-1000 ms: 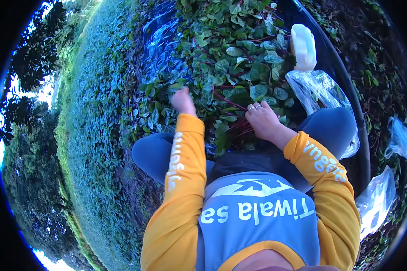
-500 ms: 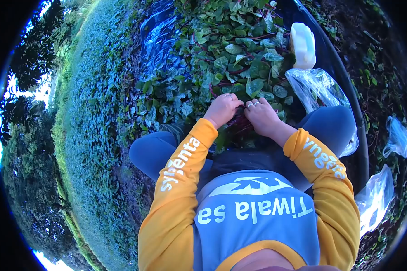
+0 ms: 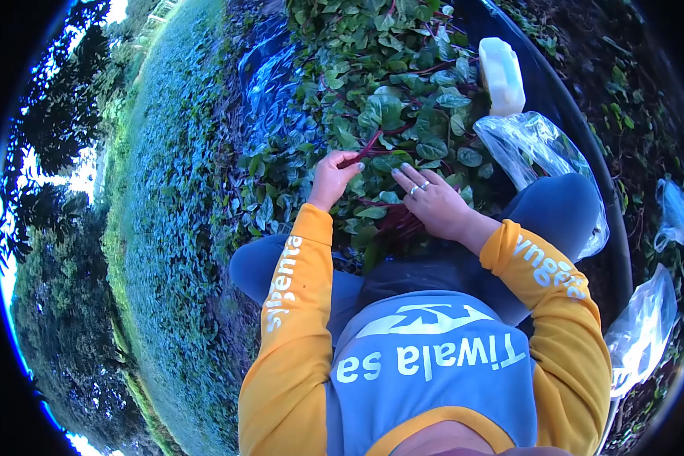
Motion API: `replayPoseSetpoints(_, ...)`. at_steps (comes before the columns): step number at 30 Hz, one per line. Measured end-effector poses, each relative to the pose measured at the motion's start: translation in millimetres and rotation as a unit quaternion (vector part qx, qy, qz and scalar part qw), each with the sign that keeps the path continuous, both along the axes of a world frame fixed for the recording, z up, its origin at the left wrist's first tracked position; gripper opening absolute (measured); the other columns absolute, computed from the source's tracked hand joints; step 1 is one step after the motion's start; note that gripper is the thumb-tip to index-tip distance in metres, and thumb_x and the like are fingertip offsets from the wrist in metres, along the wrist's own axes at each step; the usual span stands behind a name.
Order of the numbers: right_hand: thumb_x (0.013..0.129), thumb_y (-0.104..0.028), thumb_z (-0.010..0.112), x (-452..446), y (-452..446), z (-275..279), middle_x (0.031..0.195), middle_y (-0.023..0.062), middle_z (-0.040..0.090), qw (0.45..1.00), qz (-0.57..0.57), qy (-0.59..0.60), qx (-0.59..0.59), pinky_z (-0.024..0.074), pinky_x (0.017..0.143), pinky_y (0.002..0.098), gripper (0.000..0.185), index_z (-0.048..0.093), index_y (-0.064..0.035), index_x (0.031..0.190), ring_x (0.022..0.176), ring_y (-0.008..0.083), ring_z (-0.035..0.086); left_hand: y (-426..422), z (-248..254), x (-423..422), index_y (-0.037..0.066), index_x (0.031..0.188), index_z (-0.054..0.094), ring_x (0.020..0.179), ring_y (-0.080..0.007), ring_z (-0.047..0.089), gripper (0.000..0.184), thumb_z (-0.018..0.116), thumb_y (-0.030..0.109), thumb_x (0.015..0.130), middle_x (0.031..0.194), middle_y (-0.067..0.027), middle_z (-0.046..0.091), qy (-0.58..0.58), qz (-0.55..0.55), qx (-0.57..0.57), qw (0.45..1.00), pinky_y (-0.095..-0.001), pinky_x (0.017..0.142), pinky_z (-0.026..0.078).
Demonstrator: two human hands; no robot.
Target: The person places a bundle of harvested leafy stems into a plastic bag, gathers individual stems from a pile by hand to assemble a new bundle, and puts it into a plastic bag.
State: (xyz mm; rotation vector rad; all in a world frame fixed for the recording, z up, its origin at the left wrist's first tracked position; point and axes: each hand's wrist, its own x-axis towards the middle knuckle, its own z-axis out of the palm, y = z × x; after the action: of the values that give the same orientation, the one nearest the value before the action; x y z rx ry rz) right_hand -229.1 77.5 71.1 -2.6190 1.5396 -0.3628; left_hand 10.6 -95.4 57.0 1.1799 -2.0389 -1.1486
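A red stem [image 3: 369,147] is pinched in my left hand [image 3: 331,179], over a dense heap of green leafy vines [image 3: 384,110]. To its right, my right hand [image 3: 438,205], with rings on it, lies palm down with its fingers stretched out. Its fingertips reach over the leaves just right of the held stem. More dark red stems [image 3: 397,220] lie beside and partly under this hand, close to my lap; its palm and thumb are mostly hidden.
A pale plastic container [image 3: 502,78] stands at the heap's right edge. Clear plastic bags lie by my right knee [image 3: 536,148] and farther right [image 3: 646,330]. A bluish bag [image 3: 674,215] is at the far right. Blue plastic sheeting [image 3: 270,80] shows at the upper left.
My left hand has moved left, away from my right hand, and now holds a red stem. The fingers of my right hand have stretched out from their bent grip near the stems.
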Motion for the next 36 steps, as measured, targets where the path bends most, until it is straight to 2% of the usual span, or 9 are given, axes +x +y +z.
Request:
replayPoseSetpoints(5,0.087,-0.015,0.057,0.2,-3.7,9.2,0.156,0.0198,0.04,0.999,0.031,0.021,-0.032,0.0246,0.123,0.0486,0.028,0.069,-0.0013,0.109,0.15,0.0327,0.032,39.1,-6.1,-19.5,0.0,0.11,0.072,0.092,-0.0115,0.066,0.026,0.076,0.002,0.084,0.101,-0.0048,0.073,0.019,-0.028,0.187,0.982,-0.0268,0.087,0.052)
replayPoseSetpoints(11,0.084,-0.017,0.059,1.1,-6.4,-8.9,0.103,0.0046,0.066,0.995,0.049,-0.009,-0.088,0.0374,0.108,0.0405,0.015,0.068,-0.0097,0.093,0.107,0.0213,0.061,69.8,-20.2,-14.9,-0.004,0.112,0.071,0.094,-0.0125,0.065,0.026,0.065,0.014,0.094,0.102,-0.0051,0.073,0.109,-0.07,0.421,0.898,-0.028,0.089,0.051)
replayPoseSetpoints(15,0.084,-0.017,0.059,2.8,-9.0,-19.5,0.102,0.0029,0.066,0.995,0.078,0.003,-0.067,0.0385,0.103,0.0378,0.014,0.069,-0.0119,0.093,0.107,0.02,0.061,74.1,-14.2,-36.8,-0.003,0.107,0.071,0.093,-0.0165,0.066,0.026,0.058,0.017,0.099,0.097,-0.0075,0.071,0.013,-0.081,0.098,0.992,-0.03,0.087,0.051)
replayPoseSetpoints(17,0.084,-0.018,0.06,4.3,-12.3,-22.7,0.103,0.0031,0.066,0.993,0.086,0.006,-0.077,0.0383,0.104,0.0382,0.014,0.069,-0.012,0.093,0.108,0.0206,0.061,70.3,-11.2,-65.2,-0.001,0.104,0.071,0.091,-0.0158,0.066,0.031,0.055,0.024,0.101,0.095,-0.0066,0.07,0.029,-0.03,0.121,0.992,-0.0305,0.082,0.051)
replayPoseSetpoints(18,0.084,-0.018,0.06,5.5,-12.4,-24.0,0.104,0.0033,0.066,0.992,0.092,0.014,-0.081,0.0387,0.103,0.0385,0.015,0.069,-0.012,0.094,0.109,0.021,0.061,60.2,-21.1,-69.8,0.001,0.104,0.07,0.091,-0.0156,0.067,0.032,0.053,0.028,0.103,0.097,-0.0058,0.071,0.027,-0.1,0.314,0.944,-0.0309,0.079,0.052)
replayPoseSetpoints(21,0.084,-0.019,0.061,8.2,-11.7,-23.7,0.104,0.0038,0.067,0.993,0.091,0.034,-0.071,0.04,0.103,0.0391,0.015,0.07,-0.0119,0.094,0.111,0.0218,0.061,65.5,-24.2,-90.9,0.002,0.106,0.069,0.09,-0.0151,0.067,0.03,0.055,0.028,0.103,0.098,-0.0058,0.071,0.108,0.012,0.489,0.865,-0.0316,0.077,0.053)
replayPoseSetpoints(29,0.084,-0.017,0.06,14.4,-11.9,-29.7,0.096,0.0053,0.069,0.993,0.101,0.023,-0.064,0.045,0.097,0.0383,0.013,0.071,-0.0119,0.09,0.105,0.0229,0.064,70.1,-50.8,-85.7,0.003,0.101,0.065,0.088,-0.0174,0.066,0.019,0.056,0.019,0.101,0.094,-0.0071,0.069,0.133,0.047,0.464,0.875,-0.0314,0.081,0.053)
replayPoseSetpoints(33,0.083,-0.017,0.062,13.0,-7.7,-24.8,0.098,0.0064,0.068,0.996,0.082,0.034,0.03,0.0471,0.09,0.0372,0.012,0.071,-0.0121,0.09,0.101,0.0227,0.064,18.7,-61.7,-49.8,0.005,0.106,0.063,0.095,-0.0201,0.063,0.028,0.053,0.032,0.104,0.093,-0.0065,0.065,0.423,0.278,0.358,0.784,-0.0381,0.09,0.05)
replayPoseSetpoints(36,0.081,-0.019,0.066,5.4,-9.0,-19.7,0.101,0.0073,0.067,0.995,0.072,0.045,0.048,0.0473,0.089,0.0367,0.014,0.071,-0.0129,0.092,0.103,0.0228,0.064,-4.3,-11.6,-45.6,0.008,0.104,0.064,0.094,-0.0173,0.063,0.029,0.055,0.035,0.101,0.099,-0.0065,0.067,0.459,0.394,0.234,0.761,-0.0337,0.085,0.049)
